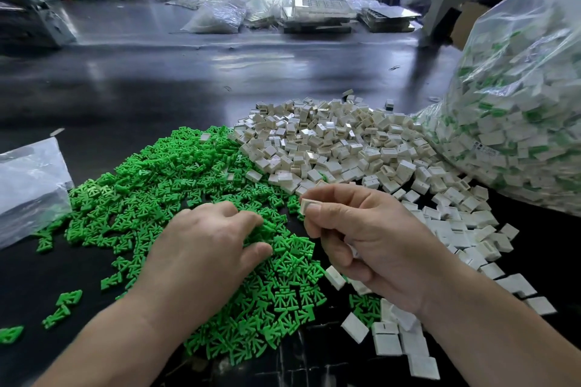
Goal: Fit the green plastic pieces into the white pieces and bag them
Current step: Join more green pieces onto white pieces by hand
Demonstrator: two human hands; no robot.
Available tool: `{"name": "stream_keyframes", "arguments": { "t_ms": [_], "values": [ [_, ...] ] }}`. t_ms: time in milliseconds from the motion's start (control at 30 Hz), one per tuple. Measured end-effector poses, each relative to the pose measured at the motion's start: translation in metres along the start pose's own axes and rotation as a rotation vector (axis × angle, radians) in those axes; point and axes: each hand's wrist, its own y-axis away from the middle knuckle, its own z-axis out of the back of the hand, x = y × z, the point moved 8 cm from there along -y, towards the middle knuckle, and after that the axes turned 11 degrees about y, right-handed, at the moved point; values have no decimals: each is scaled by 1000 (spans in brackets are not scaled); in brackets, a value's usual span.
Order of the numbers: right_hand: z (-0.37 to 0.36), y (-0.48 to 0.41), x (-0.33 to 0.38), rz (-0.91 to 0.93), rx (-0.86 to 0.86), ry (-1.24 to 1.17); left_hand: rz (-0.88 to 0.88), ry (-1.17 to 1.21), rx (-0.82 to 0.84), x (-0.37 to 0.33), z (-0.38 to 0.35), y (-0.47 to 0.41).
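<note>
left hand (204, 248): lay palm down on the green pieces (163, 173), fingers curled into the heap and thumb drawn toward them; whether one was pinched could not be told.
right hand (367, 236): was raised above the table (157, 88), thumb and forefinger pinching a white piece (305, 204) at their tips, the other fingers curled under.
white piece: sat between the two hands, just beyond the left fingertips, over the near right edge of the green heap.
green pieces: were spread in a wide heap under and around the left hand.
white pieces (330, 144): were heaped beyond the right hand, meeting the green heap along its far right side; loose ones trailed under the right wrist.
large bag (518, 119): clear, at far right, was packed with white pieces showing green, resting against the white heap.
small bag (28, 185): clear, lay at the left edge, beside the green fringe.
</note>
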Motion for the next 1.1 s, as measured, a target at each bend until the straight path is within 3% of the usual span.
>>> {"name": "stream_keyframes", "arguments": {
  "t_ms": [400,500,633,733,833,1100],
  "values": [
    [0,0,0,5,-30,84,-150,134,-121,-4,-1,-2],
    [1,0,0,17,-35,104,-7,434,-171,9,2,-1],
    [-2,0,0,31,2,75,191,1290,-45,14,-11,0],
    [-8,1,1,60,43,46,272,1608,3,8,-15,0],
    [-10,2,4,96,37,79,318,1732,23,3,-20,0],
    [-12,6,10,152,-15,189,260,1701,-37,-2,-17,3]
  ]
}}
